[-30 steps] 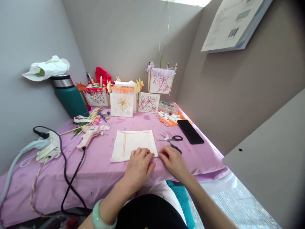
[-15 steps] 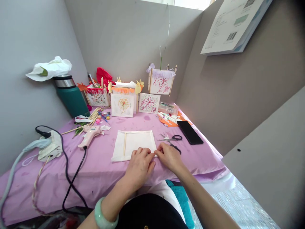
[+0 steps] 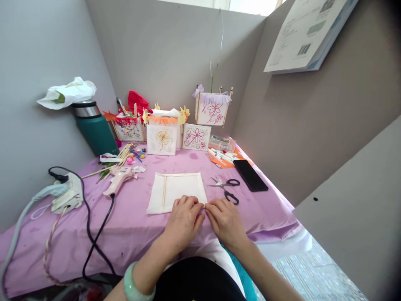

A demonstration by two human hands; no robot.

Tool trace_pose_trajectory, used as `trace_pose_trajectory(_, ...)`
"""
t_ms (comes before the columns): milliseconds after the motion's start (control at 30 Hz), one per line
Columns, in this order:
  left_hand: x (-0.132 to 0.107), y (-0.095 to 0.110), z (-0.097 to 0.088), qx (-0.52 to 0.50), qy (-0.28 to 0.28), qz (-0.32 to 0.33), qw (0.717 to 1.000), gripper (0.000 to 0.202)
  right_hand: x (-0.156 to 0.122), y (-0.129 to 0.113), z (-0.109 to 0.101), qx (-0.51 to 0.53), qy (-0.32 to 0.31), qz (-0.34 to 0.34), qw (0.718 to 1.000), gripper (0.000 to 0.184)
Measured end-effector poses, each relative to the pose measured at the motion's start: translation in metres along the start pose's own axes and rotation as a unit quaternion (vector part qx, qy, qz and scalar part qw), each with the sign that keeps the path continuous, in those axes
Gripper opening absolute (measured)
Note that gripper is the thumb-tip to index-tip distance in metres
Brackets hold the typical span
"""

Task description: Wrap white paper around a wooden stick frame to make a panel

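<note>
A white sheet of paper [image 3: 180, 188] lies flat on the purple cloth, with a thin wooden stick [image 3: 164, 190] along its left part and folded strips along its edges. My left hand [image 3: 185, 218] rests over the sheet's near edge, fingers bent and gathered close to the near right corner. Beside it, my right hand [image 3: 226, 219] pinches that same corner, its fingertips almost meeting the left ones. The fingers hide the corner itself. Black-handled scissors [image 3: 231, 196] lie partly opened just beyond my right hand.
A pink glue gun [image 3: 119, 182] and a power strip [image 3: 69, 194] with cables lie left. Behind stand decorated paper lanterns [image 3: 161, 140] and a green bottle [image 3: 97, 133]. A black phone [image 3: 250, 175] and several markers [image 3: 222, 155] lie right.
My right hand has shifted slightly right and turned, its fingers now more curled beside the corner. My left hand stays nearly in place on the near edge.
</note>
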State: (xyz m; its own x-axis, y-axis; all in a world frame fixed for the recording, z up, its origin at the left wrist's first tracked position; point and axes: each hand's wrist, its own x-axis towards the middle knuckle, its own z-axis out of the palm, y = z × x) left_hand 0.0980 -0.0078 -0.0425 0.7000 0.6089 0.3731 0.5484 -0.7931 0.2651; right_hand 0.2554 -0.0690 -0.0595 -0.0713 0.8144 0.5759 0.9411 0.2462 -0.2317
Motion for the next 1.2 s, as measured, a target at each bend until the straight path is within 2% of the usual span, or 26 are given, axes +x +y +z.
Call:
trace_pose_trajectory(100, 0.001, 0.001, -0.001, 0.005, -0.006, -0.002, 1.000, 0.019, 0.002, 0.002, 0.001, -0.008, 0.001, 0.000, 1.000, 0.020)
trace_pose_trajectory(233, -0.004, -0.005, -0.003, -0.029, -0.008, 0.019, 0.999, 0.028, 0.006, 0.008, 0.000, 0.070, 0.003, 0.030, 0.997, 0.019)
trace_pose_trajectory(333, -0.017, -0.013, -0.007, -0.065, 0.053, 0.032, 0.996, 0.034, 0.007, 0.002, -0.001, 0.070, 0.029, 0.028, 0.997, 0.020)
trace_pose_trajectory(433, -0.032, -0.022, -0.013, -0.048, 0.121, 0.024, 0.991, 0.029, 0.009, -0.011, 0.001, 0.050, 0.033, -0.021, 0.998, 0.022)
trace_pose_trajectory(533, -0.041, -0.030, -0.015, -0.009, 0.146, 0.021, 0.989, 0.023, 0.012, -0.021, 0.005, 0.033, 0.016, -0.065, 0.997, 0.021)
trace_pose_trajectory(733, -0.040, -0.036, -0.008, 0.036, 0.130, 0.010, 0.991, 0.019, 0.018, -0.022, 0.014, 0.042, -0.002, -0.060, 0.997, 0.018)
trace_pose_trajectory(1033, -0.039, -0.026, -0.010, 0.065, 0.073, -0.039, 0.994, 0.020, 0.029, -0.027, 0.016, -0.010, -0.036, -0.033, 0.999, 0.014)
trace_pose_trajectory(1100, -0.037, -0.029, -0.014, 0.039, 0.070, -0.030, 0.996, 0.019, 0.031, -0.030, 0.017, -0.009, -0.047, -0.044, 0.998, 0.015)
trace_pose_trajectory(1200, -0.035, -0.042, -0.025, -0.073, 0.101, -0.016, 0.992, 0.024, 0.032, -0.033, 0.019, 0.006, -0.048, -0.060, 0.997, 0.014)
